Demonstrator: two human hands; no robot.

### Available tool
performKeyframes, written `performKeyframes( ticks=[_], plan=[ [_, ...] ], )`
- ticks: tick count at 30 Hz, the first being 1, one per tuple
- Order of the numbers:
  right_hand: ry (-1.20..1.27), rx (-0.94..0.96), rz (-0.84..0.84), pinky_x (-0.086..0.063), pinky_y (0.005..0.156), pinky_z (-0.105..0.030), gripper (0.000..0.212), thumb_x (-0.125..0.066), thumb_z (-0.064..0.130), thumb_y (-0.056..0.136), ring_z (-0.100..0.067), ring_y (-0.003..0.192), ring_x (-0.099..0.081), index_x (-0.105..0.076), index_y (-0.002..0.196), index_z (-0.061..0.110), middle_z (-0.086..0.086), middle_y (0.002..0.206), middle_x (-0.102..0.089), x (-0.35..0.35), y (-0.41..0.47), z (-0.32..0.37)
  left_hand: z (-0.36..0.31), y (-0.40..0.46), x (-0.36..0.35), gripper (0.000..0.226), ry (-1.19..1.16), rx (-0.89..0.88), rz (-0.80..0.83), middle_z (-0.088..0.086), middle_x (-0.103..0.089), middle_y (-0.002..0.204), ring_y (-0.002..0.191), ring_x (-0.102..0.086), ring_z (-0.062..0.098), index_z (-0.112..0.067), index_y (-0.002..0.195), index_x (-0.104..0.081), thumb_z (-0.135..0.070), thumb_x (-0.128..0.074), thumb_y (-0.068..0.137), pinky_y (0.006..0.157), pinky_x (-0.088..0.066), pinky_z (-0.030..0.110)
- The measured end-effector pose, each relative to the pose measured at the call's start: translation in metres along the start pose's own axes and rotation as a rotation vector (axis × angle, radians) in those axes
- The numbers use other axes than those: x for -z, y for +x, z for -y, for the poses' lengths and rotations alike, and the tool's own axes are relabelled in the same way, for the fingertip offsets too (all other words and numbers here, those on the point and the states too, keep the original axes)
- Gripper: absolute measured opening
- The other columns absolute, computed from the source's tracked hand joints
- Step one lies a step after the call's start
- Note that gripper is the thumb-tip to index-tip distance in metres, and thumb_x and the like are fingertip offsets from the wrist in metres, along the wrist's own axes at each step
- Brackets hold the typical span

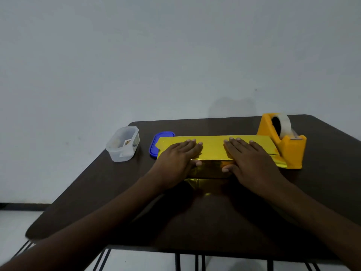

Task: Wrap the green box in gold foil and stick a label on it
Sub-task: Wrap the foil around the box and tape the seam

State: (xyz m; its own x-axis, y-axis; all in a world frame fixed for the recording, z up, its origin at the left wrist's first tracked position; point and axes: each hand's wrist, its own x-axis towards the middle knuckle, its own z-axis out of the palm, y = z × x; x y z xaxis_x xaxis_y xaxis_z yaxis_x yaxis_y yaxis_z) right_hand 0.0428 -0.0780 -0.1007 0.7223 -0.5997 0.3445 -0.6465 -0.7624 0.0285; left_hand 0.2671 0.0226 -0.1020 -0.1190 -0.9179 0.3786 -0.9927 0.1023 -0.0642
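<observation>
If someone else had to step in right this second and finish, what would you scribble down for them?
Left hand: flat, fingers straight, pressing the foil down on top of the box.
Right hand: the same, thumb on the front face.
The box is hidden under the foil at mid-table; no green shows.
Tape dispenser stands at the right end, touching the foil. Clear tub and its blue lid are to the left.
Done: foil folded over the top and front.
Left: tape the seam, close the ends, stick the label. I cannot tell whether labels are in the tub.
</observation>
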Motion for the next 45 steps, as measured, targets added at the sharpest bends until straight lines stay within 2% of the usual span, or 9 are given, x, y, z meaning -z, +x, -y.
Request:
performKeyframes(
  ticks=[4, 9, 15, 24, 28, 32, 38, 42, 45],
  plan=[
    [-0.023, 0.001, -0.001, -0.015, 0.121, -0.042, 0.072, -0.036, 0.057, 0.097, -0.023, 0.151, -0.019, -0.021, 0.156, 0.018, -0.004, 0.162, -0.023, -0.002, -0.001, 0.001, -0.007, -0.009, -0.003, 0.067, 0.048, 0.049, -0.084, 0.006, -0.046, 0.149, 0.142, -0.036, 0.018, -0.016, 0.144, -0.046, -0.057, -0.019, 0.098, 0.116, -0.023, 0.033],
    [-0.019, 0.025, 0.024, -0.017, 0.119, -0.045, 0.072, -0.04, 0.054, 0.096, -0.026, 0.15, -0.021, -0.025, 0.155, 0.016, -0.007, 0.161, -0.026, 0.0, 0.002, -0.002, -0.02, 0.011, 0.023, 0.062, 0.009, 0.048, -0.254, 0.001, -0.07, 0.116, 0.118, -0.058, 0.015, -0.015, 0.11, -0.07, -0.059, -0.03, 0.093, 0.103, -0.037, 0.033],
    [-0.031, 0.001, 0.039, -0.015, 0.121, -0.042, 0.07, -0.038, 0.054, 0.098, -0.022, 0.151, -0.016, -0.02, 0.156, 0.02, -0.003, 0.163, -0.022, 0.001, 0.001, -0.001, -0.036, 0.045, 0.008, 0.072, -0.071, 0.098, 0.118, 0.009, -0.02, 0.161, 0.149, -0.016, 0.02, -0.013, 0.154, -0.022, -0.06, -0.024, 0.099, 0.119, -0.017, 0.038],
    [0.004, -0.04, 0.046, -0.02, 0.12, -0.044, 0.074, -0.034, 0.064, 0.094, -0.02, 0.15, -0.02, -0.024, 0.155, 0.023, 0.0, 0.162, -0.026, 0.007, -0.001, 0.003, -0.029, 0.033, 0.002, 0.073, 0.028, 0.052, 0.139, 0.005, -0.014, 0.163, 0.151, -0.009, 0.019, -0.019, 0.156, -0.013, -0.062, -0.02, 0.098, 0.121, -0.013, 0.036],
    [0.217, -0.149, -0.193, -0.05, 0.083, -0.035, 0.066, -0.04, 0.068, 0.09, -0.024, 0.104, -0.064, -0.064, 0.124, 0.017, -0.007, 0.114, -0.07, 0.038, -0.003, -0.004, -0.03, 0.034, 0.002, 0.072, 0.049, 0.045, 0.113, 0.006, -0.016, 0.163, 0.15, -0.011, 0.019, -0.019, 0.156, -0.015, -0.061, -0.019, 0.099, 0.119, -0.014, 0.036],
    [0.086, -0.366, -0.403, -0.048, 0.066, -0.035, 0.034, -0.054, 0.038, 0.095, -0.039, 0.082, -0.063, -0.069, 0.09, 0.008, -0.016, 0.081, -0.068, 0.065, 0.011, -0.04, -0.03, 0.035, 0.0, 0.074, 0.045, 0.041, 0.115, 0.005, -0.016, 0.163, 0.15, -0.011, 0.018, -0.019, 0.156, -0.015, -0.063, -0.017, 0.097, 0.119, -0.013, 0.035],
    [0.09, -0.68, -0.165, -0.042, 0.067, -0.031, 0.018, -0.065, 0.017, 0.087, -0.04, 0.094, -0.063, -0.056, 0.088, 0.002, -0.023, 0.101, -0.065, 0.086, 0.01, -0.093, -0.028, 0.04, -0.003, 0.083, 0.054, 0.045, 0.126, 0.004, -0.015, 0.163, 0.15, -0.011, 0.018, -0.021, 0.156, -0.015, -0.072, -0.007, 0.092, 0.119, -0.013, 0.035],
    [0.523, -0.821, -0.02, -0.047, 0.044, -0.027, 0.023, -0.063, 0.008, 0.088, -0.024, 0.061, -0.06, -0.046, 0.073, 0.009, -0.014, 0.059, -0.065, 0.087, 0.016, -0.118, -0.03, 0.045, -0.004, 0.08, 0.044, 0.061, 0.129, 0.003, -0.015, 0.163, 0.15, -0.011, 0.017, -0.022, 0.156, -0.015, -0.068, -0.008, 0.091, 0.119, -0.012, 0.034],
    [0.698, -0.857, -0.003, -0.059, 0.05, -0.036, 0.013, -0.064, 0.004, 0.086, -0.031, 0.068, -0.068, -0.054, 0.078, 0.007, 0.01, 0.035, -0.055, 0.082, 0.022, -0.134, -0.031, 0.048, -0.004, 0.082, 0.045, 0.066, 0.128, 0.004, -0.016, 0.163, 0.15, -0.011, 0.017, -0.021, 0.156, -0.015, -0.068, -0.007, 0.09, 0.119, -0.013, 0.033]
  ],
)
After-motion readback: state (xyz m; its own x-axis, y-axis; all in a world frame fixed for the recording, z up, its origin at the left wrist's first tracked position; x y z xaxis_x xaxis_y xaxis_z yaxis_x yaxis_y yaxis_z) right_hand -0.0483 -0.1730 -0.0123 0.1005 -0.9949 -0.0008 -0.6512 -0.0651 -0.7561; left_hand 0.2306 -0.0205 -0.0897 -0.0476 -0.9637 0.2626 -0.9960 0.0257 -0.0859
